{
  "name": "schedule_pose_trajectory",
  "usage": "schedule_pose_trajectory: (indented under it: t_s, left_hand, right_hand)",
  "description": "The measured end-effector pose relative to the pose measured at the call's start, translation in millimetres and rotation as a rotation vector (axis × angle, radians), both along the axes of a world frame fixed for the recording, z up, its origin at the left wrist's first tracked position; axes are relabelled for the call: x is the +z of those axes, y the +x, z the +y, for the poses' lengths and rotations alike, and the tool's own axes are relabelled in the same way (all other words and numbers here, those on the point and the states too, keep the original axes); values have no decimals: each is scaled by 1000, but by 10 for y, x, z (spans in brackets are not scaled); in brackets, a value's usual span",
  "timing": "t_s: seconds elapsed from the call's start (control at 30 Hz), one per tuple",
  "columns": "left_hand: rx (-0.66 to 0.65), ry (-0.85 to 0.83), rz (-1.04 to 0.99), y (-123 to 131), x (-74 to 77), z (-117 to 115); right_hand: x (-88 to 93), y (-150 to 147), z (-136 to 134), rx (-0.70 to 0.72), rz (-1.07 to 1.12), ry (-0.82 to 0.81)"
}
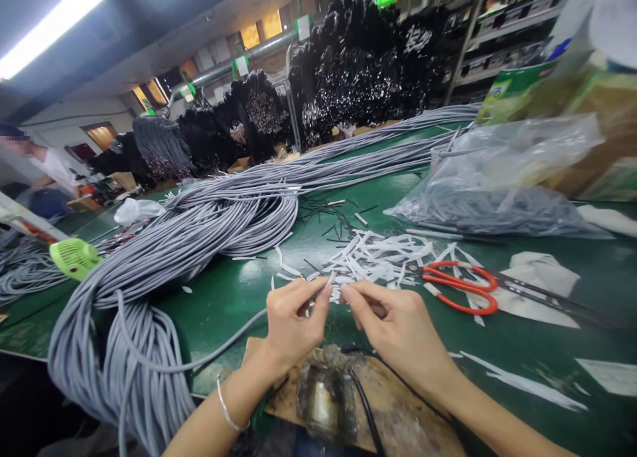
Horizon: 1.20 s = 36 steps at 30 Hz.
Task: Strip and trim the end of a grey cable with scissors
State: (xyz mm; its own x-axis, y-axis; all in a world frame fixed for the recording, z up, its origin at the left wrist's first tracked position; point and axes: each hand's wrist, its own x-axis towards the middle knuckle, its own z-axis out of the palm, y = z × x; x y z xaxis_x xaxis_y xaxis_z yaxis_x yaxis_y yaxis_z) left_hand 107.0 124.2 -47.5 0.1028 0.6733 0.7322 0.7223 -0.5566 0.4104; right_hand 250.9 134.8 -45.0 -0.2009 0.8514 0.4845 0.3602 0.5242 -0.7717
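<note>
My left hand [291, 321] and my right hand [393, 324] meet above the green table [233, 294], fingertips pinched together. Between them they hold the end of a single grey cable [223, 347] that trails off down to the left. What sits exactly between the fingertips is too small to make out. Just beyond my hands lies a heap of white paper strips [378, 258]. Red-handled scissors [462, 286] lie to the right of my right hand. A silver bracelet is on my left wrist.
A big bundle of grey cables [199, 231] crosses the table and hangs off its left edge. A clear plastic bag [497, 178] lies at the right. Under my wrists is a worn board with a black wire [363, 404]. A green fan [74, 257] and another person are at the left.
</note>
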Motion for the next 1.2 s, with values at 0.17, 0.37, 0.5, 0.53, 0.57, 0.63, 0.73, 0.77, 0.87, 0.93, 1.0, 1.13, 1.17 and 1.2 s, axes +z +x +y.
schedule_pose_trajectory:
  t_s: [0.17,0.37,0.5,0.53,0.57,0.63,0.73,0.77,0.87,0.93,1.0,1.13,1.17,1.2]
  left_hand:
    - [20,95,125,-2,-1,25]
    - [-52,114,278,79,-65,-65]
    - [-171,-32,235,51,-90,-35]
    - [-154,-94,168,24,-80,-4]
    - [-140,-155,103,-6,-63,28]
    - [-145,-254,27,-63,-17,82]
    - [-205,-363,65,-118,46,106]
    - [-231,-390,105,-131,61,103]
    - [-357,-431,189,-170,81,91]
    - [-472,-436,131,-191,79,98]
    - [-510,-426,-30,-191,67,116]
    - [-298,-393,-294,-121,23,143]
    - [-222,-371,-278,-100,9,142]
    - [-153,-335,-226,-83,-6,138]
  right_hand:
    - [-36,-63,-23,-2,72,-73]
    - [-6,44,96,-279,44,63]
    - [91,236,231,-553,126,128]
    - [105,245,235,-410,86,131]
    - [110,234,226,-264,23,130]
    - [94,175,189,-48,-95,144]
    - [38,109,158,-52,-151,128]
    - [22,112,165,-67,-151,76]
    - [11,169,223,85,-135,-222]
    - [34,197,253,272,-56,-389]
    - [61,180,246,366,60,-435]
    - [47,53,131,190,147,-212]
    - [26,25,97,115,106,-93]
    - [3,7,67,55,47,46]
